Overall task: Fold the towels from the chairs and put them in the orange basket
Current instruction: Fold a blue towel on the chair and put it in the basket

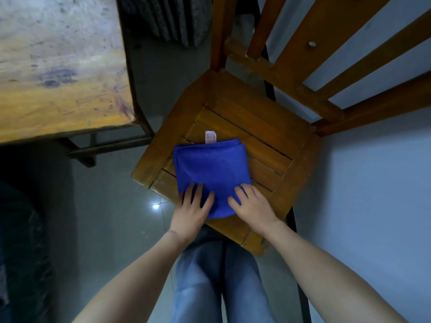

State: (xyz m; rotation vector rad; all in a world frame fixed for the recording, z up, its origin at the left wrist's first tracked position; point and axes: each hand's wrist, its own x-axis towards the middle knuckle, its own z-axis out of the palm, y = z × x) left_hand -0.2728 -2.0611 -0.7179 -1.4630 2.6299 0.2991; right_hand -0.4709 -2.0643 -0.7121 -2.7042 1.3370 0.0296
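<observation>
Towel [211,169], blue and folded, lies on the seat of the wooden chair [268,145]. Left hand [193,207] and right hand [253,205] press flat on its near edge, fingers straight, grip released on both.

Looking down on a wooden chair [268,145], folded blue towel [211,169] flat on its slatted seat, pale label [210,137] poking out at the far edge. Left hand [193,206] and right hand [254,206] pressing flat on the near edge, fingers spread. Worn table [58,78] at left; beyond, a grey ridged shape [172,19], perhaps stacked slabs.
</observation>
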